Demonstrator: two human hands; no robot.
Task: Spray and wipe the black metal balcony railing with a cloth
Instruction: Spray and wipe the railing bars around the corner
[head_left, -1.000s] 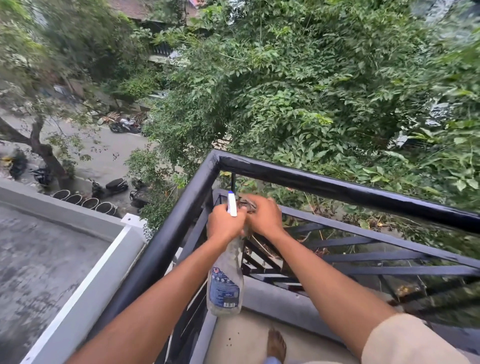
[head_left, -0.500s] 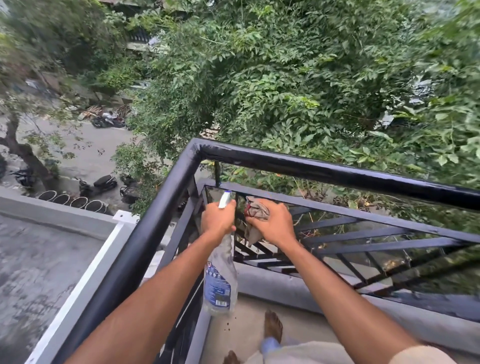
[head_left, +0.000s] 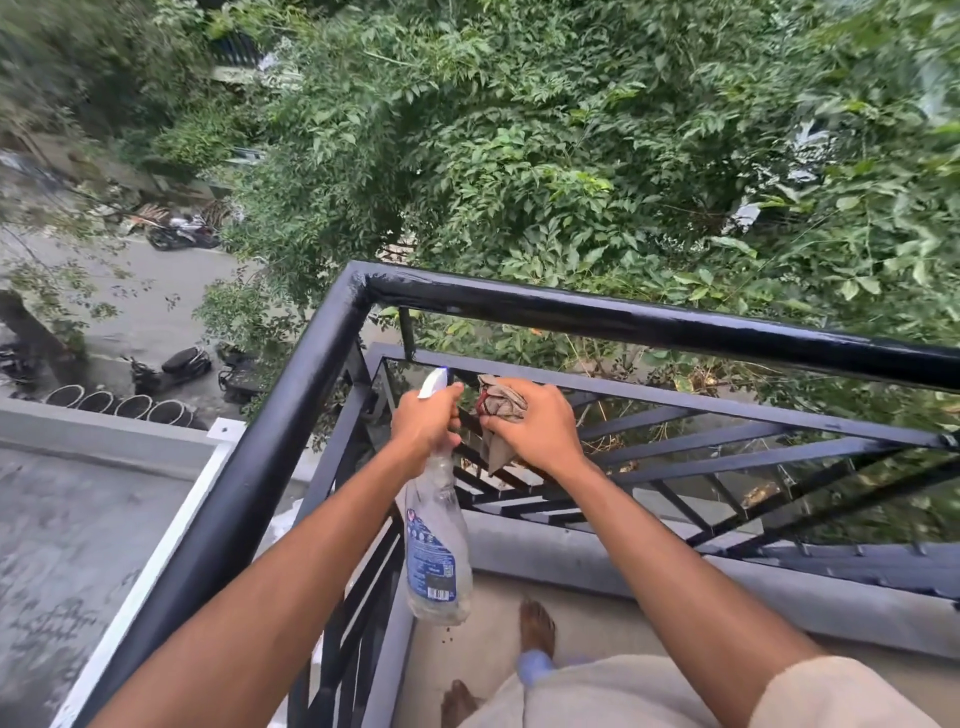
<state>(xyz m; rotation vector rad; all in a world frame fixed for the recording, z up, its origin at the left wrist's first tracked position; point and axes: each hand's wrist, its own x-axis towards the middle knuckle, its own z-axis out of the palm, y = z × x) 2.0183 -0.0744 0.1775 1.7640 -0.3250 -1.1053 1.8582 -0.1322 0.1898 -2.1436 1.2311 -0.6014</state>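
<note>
A black metal balcony railing (head_left: 623, 317) turns a corner above leafy trees (head_left: 519, 156). Inside it, a clear spray bottle (head_left: 437, 545) hangs nozzle-up from the left hand (head_left: 426, 426), fingers curled round its neck. The right hand (head_left: 540, 431) bunches a grey cloth (head_left: 501, 408) in curled fingers, apparently touching the railing lower down.

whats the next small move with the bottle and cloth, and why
Probably squeeze the trigger once at the inner bars near the corner, then wipe. The left hand grips the spray bottle by its neck, nozzle up near those bars. The right hand holds the bunched cloth right beside it, below the top rail, ready to follow.
</note>
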